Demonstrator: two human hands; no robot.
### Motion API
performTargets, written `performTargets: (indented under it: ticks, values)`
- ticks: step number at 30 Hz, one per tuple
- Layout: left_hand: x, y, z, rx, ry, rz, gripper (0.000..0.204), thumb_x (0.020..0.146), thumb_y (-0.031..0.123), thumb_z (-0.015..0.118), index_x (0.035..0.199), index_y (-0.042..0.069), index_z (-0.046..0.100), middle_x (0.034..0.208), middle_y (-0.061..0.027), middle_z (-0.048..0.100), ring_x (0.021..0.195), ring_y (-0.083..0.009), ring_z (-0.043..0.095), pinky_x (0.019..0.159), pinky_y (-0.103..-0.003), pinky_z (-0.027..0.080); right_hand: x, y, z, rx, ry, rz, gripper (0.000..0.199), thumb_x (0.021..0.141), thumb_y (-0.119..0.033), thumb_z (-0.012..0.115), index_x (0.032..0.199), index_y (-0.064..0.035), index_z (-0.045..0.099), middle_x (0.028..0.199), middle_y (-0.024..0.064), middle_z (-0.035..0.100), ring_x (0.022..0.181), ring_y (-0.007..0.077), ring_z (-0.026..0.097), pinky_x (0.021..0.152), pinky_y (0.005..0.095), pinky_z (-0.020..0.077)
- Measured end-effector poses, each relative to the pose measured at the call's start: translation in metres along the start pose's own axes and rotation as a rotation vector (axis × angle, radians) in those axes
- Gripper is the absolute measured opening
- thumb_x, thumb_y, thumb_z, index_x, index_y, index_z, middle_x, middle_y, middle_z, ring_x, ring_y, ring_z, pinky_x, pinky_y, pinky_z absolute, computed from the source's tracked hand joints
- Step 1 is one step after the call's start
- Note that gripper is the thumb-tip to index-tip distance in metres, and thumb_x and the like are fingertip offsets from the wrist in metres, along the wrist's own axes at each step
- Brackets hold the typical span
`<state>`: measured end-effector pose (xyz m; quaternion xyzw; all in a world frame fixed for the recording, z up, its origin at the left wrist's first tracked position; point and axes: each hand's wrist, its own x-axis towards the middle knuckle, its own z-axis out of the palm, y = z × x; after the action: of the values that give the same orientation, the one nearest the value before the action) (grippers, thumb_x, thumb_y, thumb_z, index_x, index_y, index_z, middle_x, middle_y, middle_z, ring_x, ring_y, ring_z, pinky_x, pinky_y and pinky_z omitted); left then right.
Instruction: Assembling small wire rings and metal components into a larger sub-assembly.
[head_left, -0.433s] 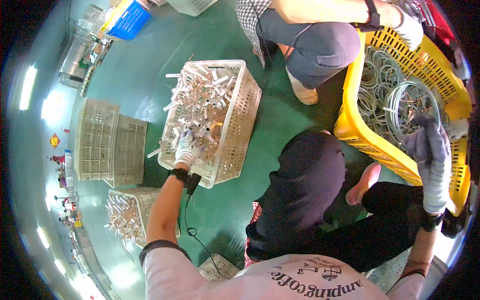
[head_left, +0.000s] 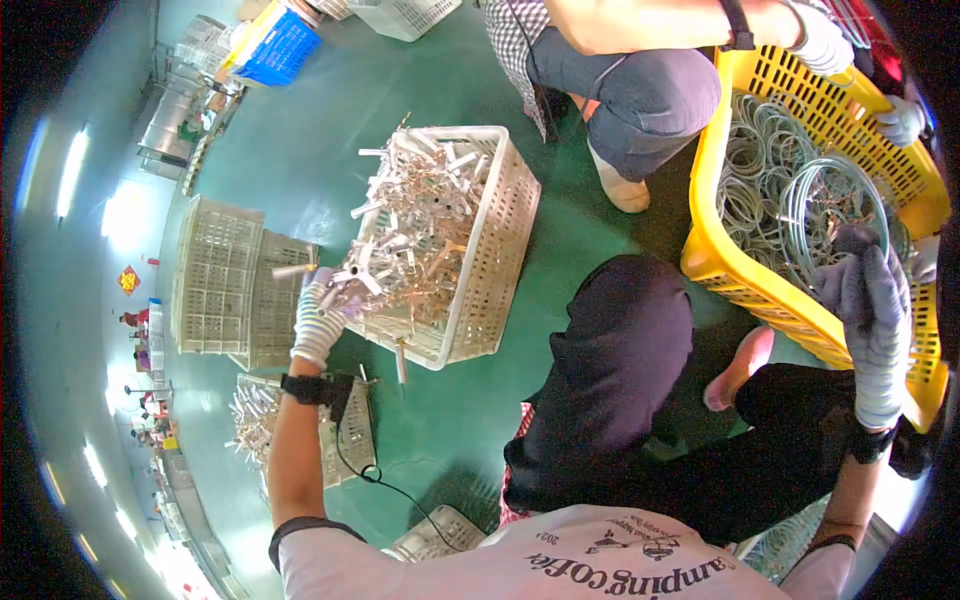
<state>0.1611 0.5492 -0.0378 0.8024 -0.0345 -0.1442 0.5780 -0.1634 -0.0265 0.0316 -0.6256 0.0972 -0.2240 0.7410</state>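
Green floor [head_left: 300,150] carries everything here. On it stands a white plastic basket [head_left: 500,250] heaped with short silvery metal tubes [head_left: 420,220]. The left hand [head_left: 320,315], in a white knit glove with a dark band at the wrist, is at the basket's near left corner, its fingers curled around a few of those tubes at the edge of the heap. One loose tube [head_left: 400,362] lies against the basket's near wall.

To the right, a yellow crate [head_left: 720,250] holds coils of pale wire rings [head_left: 780,180]. The right hand [head_left: 868,300], in a grey glove, is at the crate's near edge, fingers closed around one ring [head_left: 830,215] lifted from the coils.

Another person's gloved hands [head_left: 830,40] grip the crate's far rim. Two empty white baskets [head_left: 225,285] stand left of the heaped one, and a smaller basket of tubes [head_left: 260,420] sits near the left forearm.
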Motion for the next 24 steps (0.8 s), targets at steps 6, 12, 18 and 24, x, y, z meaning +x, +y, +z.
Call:
performTargets:
  ticks: [6,12,18,24]
  values:
    - [-0.026,0.043,-0.027,0.948,0.073,0.498,0.039,0.072,0.002,0.072,0.107,0.004,0.055,0.105,-0.0081,0.055,0.095,-0.0154,0.056,0.078,-0.027,0.049,-0.007,-0.018,0.011,-0.044,0.028,0.000,0.034,0.096,-0.027,0.047,0.112,0.0010,0.058,0.055,-0.0033,0.039,0.053,0.0099,0.040,0.062,0.0261,0.0391]
    - [-0.041,0.085,-0.023,0.277,0.149,0.319,0.036,0.076,-0.002,0.069,0.109,0.004,0.054,0.103,-0.0065,0.059,0.091,-0.0133,0.058,0.074,-0.026,0.051,-0.017,-0.020,0.006,0.008,0.153,0.017,0.034,0.096,-0.027,0.049,0.111,0.0023,0.057,0.056,-0.0029,0.038,0.056,0.0105,0.043,0.061,0.0253,0.0392]
    - [-0.087,0.162,0.019,0.631,0.191,0.559,0.036,0.077,0.005,0.072,0.107,0.004,0.052,0.101,-0.0076,0.062,0.092,-0.0160,0.060,0.079,-0.028,0.050,-0.022,-0.031,-0.008,0.024,0.088,-0.007,0.034,0.095,-0.027,0.051,0.112,0.0026,0.056,0.058,-0.0030,0.040,0.059,0.0101,0.045,0.063,0.0248,0.0408]
    - [-0.135,0.216,0.056,0.695,0.124,0.712,0.032,0.084,0.007,0.063,0.115,0.003,0.052,0.109,-0.0082,0.060,0.100,-0.0170,0.058,0.089,-0.030,0.047,-0.026,-0.041,-0.006,0.039,0.181,-0.080,0.034,0.096,-0.026,0.050,0.112,0.0028,0.056,0.062,-0.0021,0.045,0.060,0.0079,0.045,0.063,0.0208,0.0393]
